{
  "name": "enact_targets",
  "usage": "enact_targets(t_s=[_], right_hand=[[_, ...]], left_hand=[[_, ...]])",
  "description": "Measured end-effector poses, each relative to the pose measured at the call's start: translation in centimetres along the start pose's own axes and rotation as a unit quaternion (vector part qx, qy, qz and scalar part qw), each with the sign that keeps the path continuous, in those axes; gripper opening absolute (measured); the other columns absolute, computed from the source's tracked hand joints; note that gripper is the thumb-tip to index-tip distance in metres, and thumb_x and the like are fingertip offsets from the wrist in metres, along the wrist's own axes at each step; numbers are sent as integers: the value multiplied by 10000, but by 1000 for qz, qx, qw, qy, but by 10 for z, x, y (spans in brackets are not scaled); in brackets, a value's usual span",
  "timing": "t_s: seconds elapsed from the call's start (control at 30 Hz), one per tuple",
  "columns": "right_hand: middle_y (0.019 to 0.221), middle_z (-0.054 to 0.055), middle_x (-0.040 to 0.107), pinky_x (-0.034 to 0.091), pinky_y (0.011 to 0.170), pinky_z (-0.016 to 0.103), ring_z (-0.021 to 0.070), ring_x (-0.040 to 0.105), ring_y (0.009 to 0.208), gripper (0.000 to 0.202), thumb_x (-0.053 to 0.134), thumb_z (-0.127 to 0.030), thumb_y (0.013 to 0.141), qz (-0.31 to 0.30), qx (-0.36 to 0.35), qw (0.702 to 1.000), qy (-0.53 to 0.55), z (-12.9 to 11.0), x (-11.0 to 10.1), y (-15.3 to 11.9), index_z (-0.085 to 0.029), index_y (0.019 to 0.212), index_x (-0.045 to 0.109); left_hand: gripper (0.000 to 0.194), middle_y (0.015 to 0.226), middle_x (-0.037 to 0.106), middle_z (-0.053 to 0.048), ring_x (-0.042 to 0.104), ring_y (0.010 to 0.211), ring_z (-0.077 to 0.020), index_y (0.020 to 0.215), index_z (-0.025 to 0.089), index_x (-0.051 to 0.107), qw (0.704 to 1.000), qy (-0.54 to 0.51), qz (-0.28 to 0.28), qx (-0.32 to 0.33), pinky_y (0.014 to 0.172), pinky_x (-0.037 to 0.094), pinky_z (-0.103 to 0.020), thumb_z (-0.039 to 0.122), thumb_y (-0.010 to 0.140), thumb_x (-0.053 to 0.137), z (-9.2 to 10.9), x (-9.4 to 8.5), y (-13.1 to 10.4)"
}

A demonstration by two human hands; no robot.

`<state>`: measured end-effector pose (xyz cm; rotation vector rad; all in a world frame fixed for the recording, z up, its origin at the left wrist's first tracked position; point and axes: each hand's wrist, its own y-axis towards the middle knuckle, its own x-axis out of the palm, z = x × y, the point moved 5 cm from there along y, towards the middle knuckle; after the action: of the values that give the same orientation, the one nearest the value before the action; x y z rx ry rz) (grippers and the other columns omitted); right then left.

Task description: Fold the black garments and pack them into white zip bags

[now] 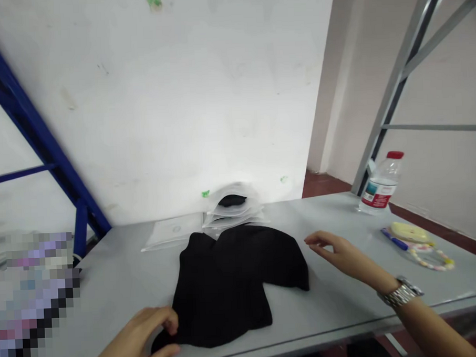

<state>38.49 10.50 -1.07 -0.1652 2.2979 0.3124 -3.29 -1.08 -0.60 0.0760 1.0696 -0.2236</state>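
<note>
A black cloth item (226, 279) lies spread on the grey table, with a wide lower part and a rounded part reaching to the right. My left hand (146, 335) is at its lower left corner, thumb and fingers curved around the edge with black fabric between them. To the right of the cloth, my right hand (331, 250) hovers just off its edge, fingers extended and holding nothing; a silver watch (401, 292) is on that wrist. Behind the cloth sits a stack of translucent bags (237, 212), the top one with something black inside.
A flat white packet (175, 229) lies left of the stack. On the table's right side are a water bottle (380, 185), a yellow case (409, 232), a blue pen (395, 240) and a beaded loop (433, 264). A white wall (187, 96) stands behind the table (108, 284).
</note>
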Motion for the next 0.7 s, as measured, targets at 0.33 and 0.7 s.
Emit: enact_targets(t_s=[0.33,0.7], right_hand=[[1113,84,591,418,944,374,220,540,1042,282,480,-344,873,-85,-177,974,-111,-67,72,22,-194,1082,597],[1267,57,540,366,1000,367,206,483,1147,365,421,-347,917,-114,-277,945,-132,-109,105,54,-242,1254,515]], left_hand=[[644,1474,316,-59,274,1350,-284,1380,289,350,988,149,-26,-7,1094,205,-501,530,802,504,19,32,37],[611,1445,337,-191,310,1305,-403,1388,223,350,966,242,11,-91,944,334,-592,521,856,401,55,32,79]])
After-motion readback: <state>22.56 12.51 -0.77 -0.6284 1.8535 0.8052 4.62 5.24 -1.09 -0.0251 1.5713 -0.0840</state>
